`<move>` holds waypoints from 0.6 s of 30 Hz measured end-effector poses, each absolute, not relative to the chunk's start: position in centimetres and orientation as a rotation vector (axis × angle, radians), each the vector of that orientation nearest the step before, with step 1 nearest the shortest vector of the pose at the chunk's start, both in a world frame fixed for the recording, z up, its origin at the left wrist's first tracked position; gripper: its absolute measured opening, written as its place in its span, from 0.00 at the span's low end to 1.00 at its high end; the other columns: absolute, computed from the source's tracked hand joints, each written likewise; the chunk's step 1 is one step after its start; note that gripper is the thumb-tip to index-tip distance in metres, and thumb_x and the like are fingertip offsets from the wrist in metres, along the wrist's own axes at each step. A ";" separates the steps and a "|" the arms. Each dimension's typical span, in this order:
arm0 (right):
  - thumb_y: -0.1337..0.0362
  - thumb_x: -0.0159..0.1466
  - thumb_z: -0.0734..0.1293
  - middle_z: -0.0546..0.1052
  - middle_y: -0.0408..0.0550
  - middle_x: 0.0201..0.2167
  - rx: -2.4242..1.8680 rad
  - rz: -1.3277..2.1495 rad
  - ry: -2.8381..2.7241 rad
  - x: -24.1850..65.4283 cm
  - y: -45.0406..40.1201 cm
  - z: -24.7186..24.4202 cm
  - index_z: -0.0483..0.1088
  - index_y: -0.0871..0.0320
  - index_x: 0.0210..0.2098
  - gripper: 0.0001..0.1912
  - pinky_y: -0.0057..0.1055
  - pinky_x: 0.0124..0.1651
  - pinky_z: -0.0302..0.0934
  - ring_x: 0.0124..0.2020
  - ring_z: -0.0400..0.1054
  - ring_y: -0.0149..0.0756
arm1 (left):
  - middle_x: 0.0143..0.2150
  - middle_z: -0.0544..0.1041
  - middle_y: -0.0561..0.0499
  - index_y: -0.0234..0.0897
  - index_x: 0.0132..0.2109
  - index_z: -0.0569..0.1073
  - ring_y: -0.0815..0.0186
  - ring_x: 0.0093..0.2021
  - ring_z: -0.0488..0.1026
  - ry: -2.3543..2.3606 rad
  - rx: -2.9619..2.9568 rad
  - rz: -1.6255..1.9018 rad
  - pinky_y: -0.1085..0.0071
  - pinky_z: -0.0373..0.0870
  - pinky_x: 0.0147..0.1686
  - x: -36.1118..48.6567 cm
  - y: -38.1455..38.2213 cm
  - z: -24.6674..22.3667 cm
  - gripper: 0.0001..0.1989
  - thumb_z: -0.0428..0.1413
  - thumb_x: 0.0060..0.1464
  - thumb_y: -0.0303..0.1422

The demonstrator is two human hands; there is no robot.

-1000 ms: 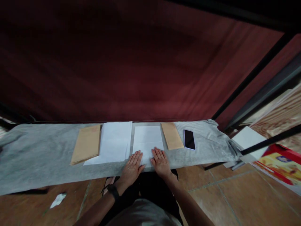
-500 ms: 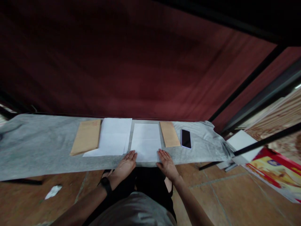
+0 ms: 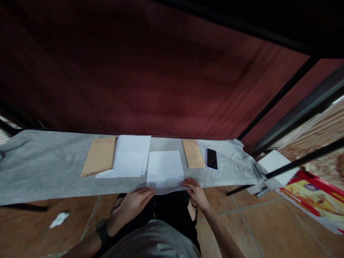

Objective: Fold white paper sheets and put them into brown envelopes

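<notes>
A white sheet of paper [image 3: 164,166] lies in front of me, its near edge at the front edge of the cloth-covered table. My left hand [image 3: 138,199] grips its near left corner, fingers closed over the paper. At the near right corner, my right hand [image 3: 194,188] pinches the sheet between thumb and fingers. Left of the sheet is a small stack of white paper [image 3: 132,156], partly under a pile of brown envelopes [image 3: 99,156]. To the right lies a single brown envelope [image 3: 193,154].
Beyond the single envelope rests a phone [image 3: 212,159] with a dark screen. A grey cloth [image 3: 53,168] covers the narrow table, and a dark red panel [image 3: 161,89] rises behind it. On the tiled floor are a red and yellow box [image 3: 317,199] and a crumpled white scrap [image 3: 59,219].
The sheet has slid toward me, its near edge now at the table's front edge. Both hands moved back with it, going from flat on its corners to gripping them.
</notes>
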State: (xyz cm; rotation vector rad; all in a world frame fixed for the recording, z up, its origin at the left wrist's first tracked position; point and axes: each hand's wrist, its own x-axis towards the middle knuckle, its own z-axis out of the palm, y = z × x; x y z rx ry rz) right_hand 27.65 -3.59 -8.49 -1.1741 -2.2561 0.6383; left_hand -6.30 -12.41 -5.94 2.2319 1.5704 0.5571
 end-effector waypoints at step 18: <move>0.55 0.69 0.60 0.83 0.49 0.37 -1.314 0.805 -1.817 24.5 0.2 -7.4 0.77 0.57 0.43 0.17 0.31 0.41 0.69 0.38 0.76 0.39 | 0.35 0.83 0.49 0.37 0.38 0.78 0.59 0.38 0.77 1.862 1.496 0.849 0.68 0.72 0.39 -5.9 -5.9 -5.1 0.16 0.52 0.58 0.43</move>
